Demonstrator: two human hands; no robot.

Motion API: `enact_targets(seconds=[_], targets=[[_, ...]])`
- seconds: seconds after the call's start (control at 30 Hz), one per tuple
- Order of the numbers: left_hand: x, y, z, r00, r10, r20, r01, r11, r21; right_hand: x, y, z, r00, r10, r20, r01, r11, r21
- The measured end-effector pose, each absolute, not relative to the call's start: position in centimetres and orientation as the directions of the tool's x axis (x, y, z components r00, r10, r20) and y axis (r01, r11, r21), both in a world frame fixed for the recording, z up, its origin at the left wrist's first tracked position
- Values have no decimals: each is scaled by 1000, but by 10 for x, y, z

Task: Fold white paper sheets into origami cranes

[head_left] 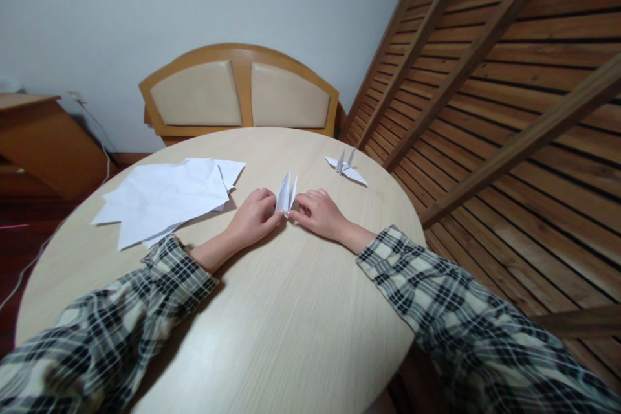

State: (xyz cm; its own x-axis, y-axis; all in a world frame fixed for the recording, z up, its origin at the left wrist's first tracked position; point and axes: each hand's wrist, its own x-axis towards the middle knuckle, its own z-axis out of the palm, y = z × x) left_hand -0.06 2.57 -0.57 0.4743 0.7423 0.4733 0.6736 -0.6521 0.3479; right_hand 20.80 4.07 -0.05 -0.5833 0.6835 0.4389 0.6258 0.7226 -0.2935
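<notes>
Between my two hands, a small white folded paper [284, 195] stands on the table with two pointed flaps rising upward. My left hand [254, 216] pinches its left side, thumb low near the base. From the other side, my right hand [321, 212] grips the lower right part with thumb and fingertips. The fingers hide part of the paper's lower edges. Farther back on the right sits a finished-looking white paper crane [345, 168], its wings spread, touched by neither hand.
Several loose white sheets [169, 197] lie overlapped on the left of the round, pale wooden table [272, 330]. A padded wooden headboard [246, 94] stands behind the table. Slatted wooden boards [495, 110] lean along the right. A brown desk [48, 142] is at far left.
</notes>
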Motion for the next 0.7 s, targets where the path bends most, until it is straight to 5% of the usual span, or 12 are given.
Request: enact_targets(seconds=[0.7], targets=[[-2,27,-9,556,654,513,616,-738,274,213,43,-4,-725,524,446,550,831,-82]])
